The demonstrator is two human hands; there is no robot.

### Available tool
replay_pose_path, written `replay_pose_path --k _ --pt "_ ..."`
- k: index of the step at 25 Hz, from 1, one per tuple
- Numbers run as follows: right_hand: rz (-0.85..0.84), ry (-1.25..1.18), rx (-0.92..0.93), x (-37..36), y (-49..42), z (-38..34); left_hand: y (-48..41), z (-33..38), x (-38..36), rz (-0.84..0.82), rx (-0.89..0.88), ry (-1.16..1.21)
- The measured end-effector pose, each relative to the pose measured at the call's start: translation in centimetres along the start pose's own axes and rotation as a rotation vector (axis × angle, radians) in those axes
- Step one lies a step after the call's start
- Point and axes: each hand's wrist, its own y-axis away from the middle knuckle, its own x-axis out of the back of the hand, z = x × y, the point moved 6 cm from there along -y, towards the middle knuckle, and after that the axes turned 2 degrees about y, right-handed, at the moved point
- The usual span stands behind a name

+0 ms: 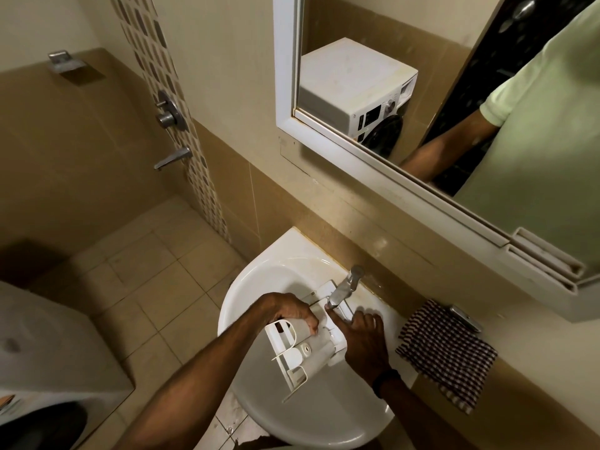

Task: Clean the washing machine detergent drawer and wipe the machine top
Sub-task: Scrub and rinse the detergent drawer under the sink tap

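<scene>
White plastic, gripped twice: clasped the detergent drawer [302,349] mid-body with left hand [292,311], fingers curled over its wall; clamped its three-o'clock edge with right hand [363,336]. Held it over the washbasin [259,264], under the tap [345,285] at twelve. Needed tilting so every compartment flushed; probably slippery when wet.

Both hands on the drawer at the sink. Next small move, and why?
Probably rub the drawer compartments under the tap with the left hand while the right hand steadies it: the drawer sits over the sink, its far end beneath the spout, both hands holding it.
</scene>
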Motion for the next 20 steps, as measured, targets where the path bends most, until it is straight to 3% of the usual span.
replay_pose_path --k 2,6,10,12,17,20 --pt "0.014 -0.046 -0.060 -0.8 0.9 1.0 0.0 -0.8 0.1 -0.007 -0.021 0.030" --pt "0.019 -0.475 -0.277 -2.3 3.9 3.3 -0.3 -3.6 0.3 -0.015 -0.047 0.131" --pt "-0.029 -0.577 -0.351 -3.4 4.4 1.3 0.6 -6.0 -0.8 -0.062 -0.095 0.284" --pt "-0.063 -0.745 -0.460 -4.0 4.3 0.8 1.3 -7.2 -1.3 -0.062 -0.134 0.344" --pt "0.068 -1.074 -0.549 -3.3 3.6 -1.1 2.0 -9.9 -2.0 -0.086 -0.202 0.518" --pt "-0.032 -1.311 -0.796 -4.1 3.3 -1.7 2.2 -11.2 -2.0 -0.062 -0.230 0.640"
